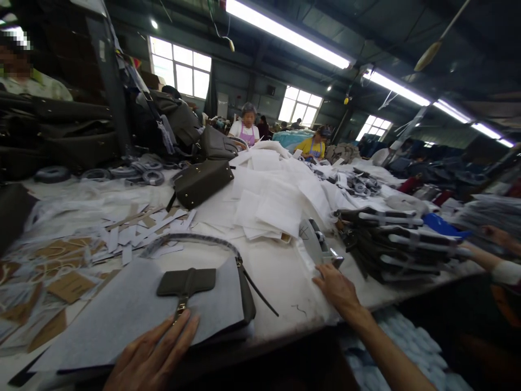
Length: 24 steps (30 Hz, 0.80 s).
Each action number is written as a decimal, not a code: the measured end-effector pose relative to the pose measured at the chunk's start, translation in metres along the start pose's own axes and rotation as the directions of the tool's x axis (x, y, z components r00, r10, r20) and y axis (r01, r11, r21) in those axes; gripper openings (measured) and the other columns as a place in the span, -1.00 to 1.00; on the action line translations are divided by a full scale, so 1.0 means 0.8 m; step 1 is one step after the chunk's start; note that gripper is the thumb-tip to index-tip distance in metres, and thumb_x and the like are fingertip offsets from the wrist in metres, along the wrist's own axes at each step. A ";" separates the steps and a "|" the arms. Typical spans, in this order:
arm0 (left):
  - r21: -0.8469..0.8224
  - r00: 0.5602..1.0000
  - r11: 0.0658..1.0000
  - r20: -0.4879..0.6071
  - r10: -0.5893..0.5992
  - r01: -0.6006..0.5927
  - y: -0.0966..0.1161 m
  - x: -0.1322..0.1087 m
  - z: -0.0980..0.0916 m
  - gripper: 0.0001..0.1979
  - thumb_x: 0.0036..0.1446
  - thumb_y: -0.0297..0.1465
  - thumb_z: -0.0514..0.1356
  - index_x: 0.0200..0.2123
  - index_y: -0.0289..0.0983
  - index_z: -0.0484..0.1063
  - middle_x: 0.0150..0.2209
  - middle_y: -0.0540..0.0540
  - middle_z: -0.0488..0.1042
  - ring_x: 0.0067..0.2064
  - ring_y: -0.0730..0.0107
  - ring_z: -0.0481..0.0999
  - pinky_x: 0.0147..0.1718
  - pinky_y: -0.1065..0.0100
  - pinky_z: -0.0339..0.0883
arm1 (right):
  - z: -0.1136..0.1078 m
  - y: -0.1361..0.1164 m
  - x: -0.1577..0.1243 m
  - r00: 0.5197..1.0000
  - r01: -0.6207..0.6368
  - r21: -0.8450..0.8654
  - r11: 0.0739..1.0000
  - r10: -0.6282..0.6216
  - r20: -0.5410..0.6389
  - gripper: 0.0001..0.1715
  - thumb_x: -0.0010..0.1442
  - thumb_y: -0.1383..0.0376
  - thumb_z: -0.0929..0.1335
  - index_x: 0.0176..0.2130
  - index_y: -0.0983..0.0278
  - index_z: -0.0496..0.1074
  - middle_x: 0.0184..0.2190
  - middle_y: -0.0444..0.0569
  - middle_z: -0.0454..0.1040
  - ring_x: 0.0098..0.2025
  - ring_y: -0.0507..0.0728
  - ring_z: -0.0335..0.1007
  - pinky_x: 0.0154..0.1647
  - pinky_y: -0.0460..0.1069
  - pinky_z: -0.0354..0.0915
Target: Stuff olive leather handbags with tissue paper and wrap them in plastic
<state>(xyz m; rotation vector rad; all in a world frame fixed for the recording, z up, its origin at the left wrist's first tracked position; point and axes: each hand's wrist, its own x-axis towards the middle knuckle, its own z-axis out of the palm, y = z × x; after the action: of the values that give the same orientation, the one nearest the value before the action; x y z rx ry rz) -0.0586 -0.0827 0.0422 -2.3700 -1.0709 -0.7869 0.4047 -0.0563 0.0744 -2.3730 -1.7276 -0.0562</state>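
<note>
A dark olive handbag [249, 296] lies at the front left of the table, with white tissue paper [122, 315] spread over its front. Its strap tab and buckle [182, 305] show on top of the paper, and its wrapped handle [195, 237] arches behind. My left hand [157, 350] rests on the paper and the buckle end, its fingers stretched out. At the middle, my right hand [336, 288] has its fingers bent together at the near end of a tape dispenser [323, 252]. Whatever those fingertips pinch is hidden.
White sheets [268, 190] are heaped mid-table, beside another olive bag [203, 182]. Cardboard tags [71, 287] and paper strips [134, 236] lie left. Stacked dark bags [391, 244] stand right, near a co-worker's arm [484, 255]. Other people work farther back.
</note>
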 end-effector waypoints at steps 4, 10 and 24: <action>-0.002 1.000 1.000 -0.014 -0.020 0.020 0.003 0.003 -0.003 -0.41 0.32 -0.54 -0.14 0.34 0.00 0.08 0.19 0.06 0.41 0.10 0.33 0.44 0.01 0.30 0.21 | 0.013 0.007 -0.007 0.999 -0.021 0.075 0.997 0.019 0.028 -0.82 0.23 0.28 0.31 -0.36 0.21 0.51 -0.27 -0.08 0.51 -0.23 0.09 0.45 -0.26 -0.06 0.21; 0.018 0.999 1.000 -0.038 -0.008 0.009 0.007 0.006 -0.007 -0.44 0.35 -0.54 -0.14 0.34 -0.03 0.09 0.18 0.02 0.42 0.07 0.31 0.46 0.01 0.27 0.21 | 0.003 0.012 -0.007 0.999 -0.035 0.148 0.988 0.034 0.011 -0.80 0.20 0.22 0.32 -0.35 0.18 0.55 -0.24 -0.08 0.55 -0.17 0.15 0.47 -0.14 -0.03 0.25; -0.065 0.977 0.993 -0.182 -0.107 0.097 0.028 0.014 0.000 -0.63 0.42 -0.44 -0.09 0.07 -0.14 0.46 0.01 -0.04 0.55 0.01 0.31 0.48 0.04 0.26 0.20 | -0.121 -0.144 -0.086 0.484 -0.036 0.786 0.617 -0.677 0.554 -0.67 0.11 0.05 0.41 -0.45 0.26 0.43 -0.24 -0.03 0.56 -0.22 0.12 0.46 -0.22 -0.09 0.30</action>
<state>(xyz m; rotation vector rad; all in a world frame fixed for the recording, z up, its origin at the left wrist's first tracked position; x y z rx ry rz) -0.0351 -0.0907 0.0464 -2.2486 -1.1125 -1.0642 0.2829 -0.1055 0.1754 -1.3703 -1.9754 1.6477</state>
